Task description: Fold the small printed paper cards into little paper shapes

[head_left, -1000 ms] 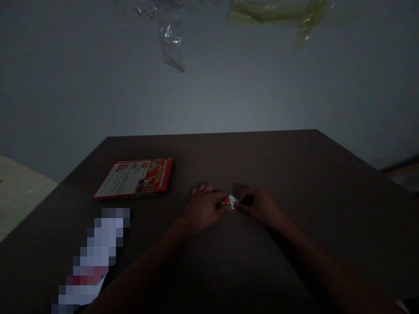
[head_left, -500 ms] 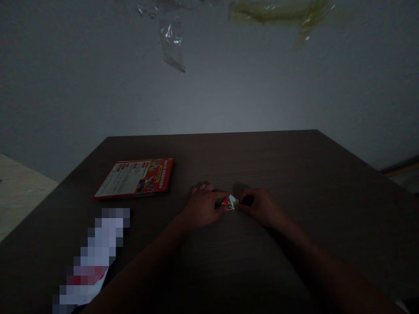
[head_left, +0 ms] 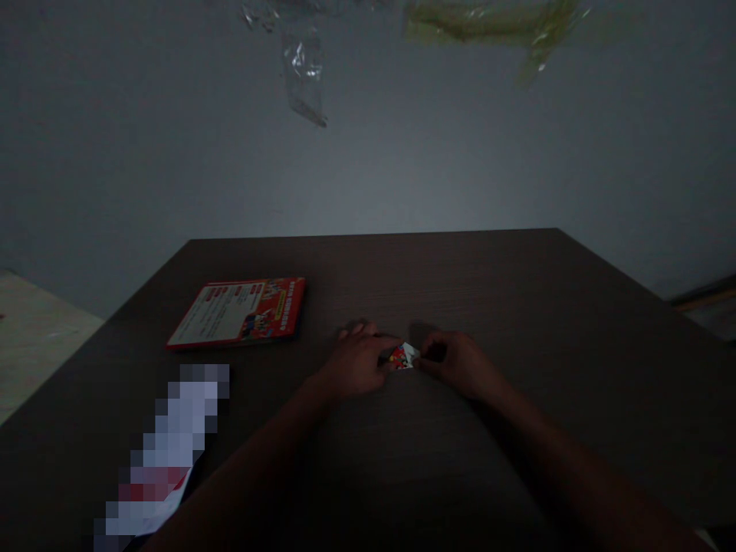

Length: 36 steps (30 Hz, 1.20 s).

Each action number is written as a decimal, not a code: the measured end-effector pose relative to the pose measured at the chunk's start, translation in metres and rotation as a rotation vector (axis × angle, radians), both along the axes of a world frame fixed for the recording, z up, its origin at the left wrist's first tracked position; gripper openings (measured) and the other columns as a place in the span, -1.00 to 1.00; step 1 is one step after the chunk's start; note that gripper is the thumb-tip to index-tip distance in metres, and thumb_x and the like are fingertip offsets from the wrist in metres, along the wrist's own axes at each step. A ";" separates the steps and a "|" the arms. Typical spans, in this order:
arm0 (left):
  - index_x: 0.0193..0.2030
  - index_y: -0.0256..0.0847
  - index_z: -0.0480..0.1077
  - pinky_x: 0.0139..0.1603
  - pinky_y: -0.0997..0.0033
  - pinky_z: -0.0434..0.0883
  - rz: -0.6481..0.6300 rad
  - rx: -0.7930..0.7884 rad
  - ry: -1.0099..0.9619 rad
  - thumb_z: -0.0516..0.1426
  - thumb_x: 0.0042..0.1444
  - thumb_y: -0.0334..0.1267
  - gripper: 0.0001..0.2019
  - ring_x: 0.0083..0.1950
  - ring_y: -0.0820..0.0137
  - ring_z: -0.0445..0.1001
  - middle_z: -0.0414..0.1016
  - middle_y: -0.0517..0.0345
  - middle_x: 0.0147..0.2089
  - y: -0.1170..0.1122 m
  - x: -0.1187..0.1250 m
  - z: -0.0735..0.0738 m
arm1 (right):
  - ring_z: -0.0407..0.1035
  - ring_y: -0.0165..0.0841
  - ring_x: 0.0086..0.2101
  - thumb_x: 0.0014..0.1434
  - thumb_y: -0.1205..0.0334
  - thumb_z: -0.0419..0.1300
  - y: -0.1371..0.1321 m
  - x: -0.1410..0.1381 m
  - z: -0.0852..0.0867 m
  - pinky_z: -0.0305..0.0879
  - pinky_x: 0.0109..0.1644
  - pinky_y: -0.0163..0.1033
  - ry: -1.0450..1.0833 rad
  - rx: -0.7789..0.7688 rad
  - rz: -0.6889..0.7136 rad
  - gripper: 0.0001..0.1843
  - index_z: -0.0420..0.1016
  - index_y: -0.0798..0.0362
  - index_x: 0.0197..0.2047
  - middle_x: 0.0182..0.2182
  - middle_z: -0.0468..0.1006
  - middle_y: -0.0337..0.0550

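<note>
A small red-and-white printed piece (head_left: 403, 356) lies low over the dark wooden table (head_left: 517, 291), near its middle. My left hand (head_left: 359, 363) pinches its left side with thumb and fingers drawn together. My right hand (head_left: 454, 363) pinches its right side the same way, fingers curled. Both hands rest on the tabletop. Most of the piece is hidden between the fingertips, and the dim light hides its detail.
A flat red box with printed pictures (head_left: 238, 312) lies at the table's left. A white and red item with a blurred patch (head_left: 166, 445) lies near the front left edge. Clear plastic wrap (head_left: 303, 73) hangs on the grey wall behind.
</note>
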<state>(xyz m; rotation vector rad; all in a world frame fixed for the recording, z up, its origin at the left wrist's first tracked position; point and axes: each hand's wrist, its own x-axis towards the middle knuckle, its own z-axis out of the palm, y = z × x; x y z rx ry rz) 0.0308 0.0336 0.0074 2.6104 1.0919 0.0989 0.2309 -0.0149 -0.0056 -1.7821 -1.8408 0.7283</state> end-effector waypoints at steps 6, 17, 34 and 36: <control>0.11 0.10 0.28 -0.02 0.13 0.21 -0.029 -0.048 -0.012 0.06 0.09 -0.22 -0.59 0.04 0.18 0.25 0.35 0.08 -0.04 0.003 -0.001 0.000 | 0.37 -0.40 -0.49 -0.05 0.19 0.24 -0.001 -0.001 -0.001 0.16 -0.43 -0.34 -0.004 0.008 0.010 -0.89 0.47 0.05 -0.46 -0.52 0.51 -0.24; 0.15 0.13 0.24 -0.05 0.13 0.22 -0.061 -0.083 -0.003 0.06 0.09 -0.24 -0.55 0.05 0.16 0.24 0.33 0.09 -0.03 0.008 -0.005 -0.001 | 0.36 -0.40 -0.49 -0.08 0.19 0.25 0.001 0.000 0.000 0.14 -0.45 -0.34 -0.008 -0.018 0.002 -0.89 0.49 0.05 -0.45 -0.53 0.51 -0.25; 0.17 0.19 0.22 0.01 0.22 0.19 -0.146 -0.196 0.000 0.06 0.07 -0.29 -0.50 0.02 0.23 0.24 0.32 0.14 -0.04 0.016 -0.010 0.005 | 0.38 -0.38 -0.48 -0.06 0.18 0.25 0.000 0.001 0.001 0.16 -0.44 -0.34 0.001 -0.030 0.006 -0.88 0.48 0.04 -0.46 -0.52 0.52 -0.24; 0.17 0.21 0.21 0.01 0.22 0.20 -0.150 -0.192 -0.006 0.06 0.07 -0.30 -0.49 0.01 0.24 0.25 0.32 0.15 -0.04 0.016 -0.011 0.005 | 0.37 -0.38 -0.49 -0.06 0.18 0.25 0.000 0.001 0.001 0.15 -0.46 -0.34 0.006 -0.031 0.008 -0.88 0.48 0.04 -0.45 -0.53 0.52 -0.24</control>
